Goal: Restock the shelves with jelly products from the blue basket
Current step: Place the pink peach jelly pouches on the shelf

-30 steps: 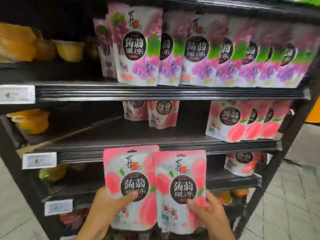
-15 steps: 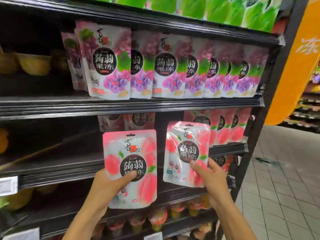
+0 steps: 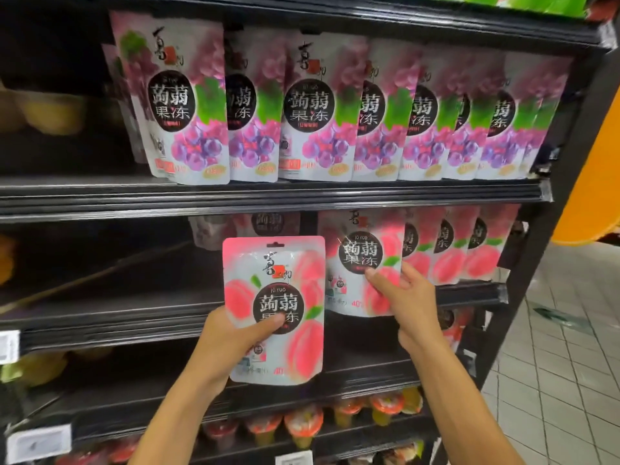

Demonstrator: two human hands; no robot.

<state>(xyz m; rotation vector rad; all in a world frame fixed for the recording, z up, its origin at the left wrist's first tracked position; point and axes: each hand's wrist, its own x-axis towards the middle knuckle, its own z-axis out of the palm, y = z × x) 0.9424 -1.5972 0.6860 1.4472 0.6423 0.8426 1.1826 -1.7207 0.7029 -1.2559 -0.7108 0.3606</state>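
My left hand (image 3: 235, 340) grips a pink peach jelly pouch (image 3: 275, 297) upright in front of the middle shelf (image 3: 117, 317), thumb across its label. My right hand (image 3: 406, 297) holds a second peach jelly pouch (image 3: 359, 263) by its lower right corner, at the left end of the row of peach pouches (image 3: 459, 250) standing on that shelf. Its bottom edge hangs at the shelf's front lip. The blue basket is out of sight.
Purple grape jelly pouches (image 3: 318, 112) fill the shelf above. Two more pouches (image 3: 255, 223) sit deep at the back of the middle shelf. Jelly cups (image 3: 302, 424) line a lower shelf, yellow cups (image 3: 43, 109) sit at left. Tiled aisle floor (image 3: 553, 380) lies to the right.
Both hands rose from below the shelf. The right hand carried its pouch up and rightward to the peach row, while the left pouch came up in front of the middle shelf.
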